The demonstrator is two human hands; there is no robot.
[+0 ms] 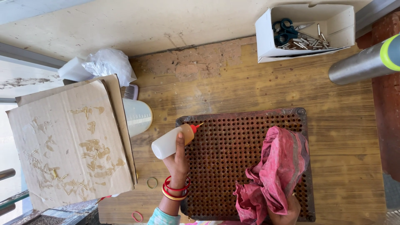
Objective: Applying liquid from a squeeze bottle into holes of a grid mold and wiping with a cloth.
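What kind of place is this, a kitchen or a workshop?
Likely a small craft workshop: a rusty perforated metal plate on a worn wooden bench, a glue-smeared cardboard sheet, and a box of scissors and metal pins.

Small craft workshop, looks like. I'm at a worn wooden bench (233, 89) with a rusty perforated metal plate (233, 150) at its near edge. Glue-smeared cardboard (71, 141) lies off the left edge, and an open white box (266, 35) of metal pins and scissors sits at the far right corner. Rough plaster wall (137, 25) behind.
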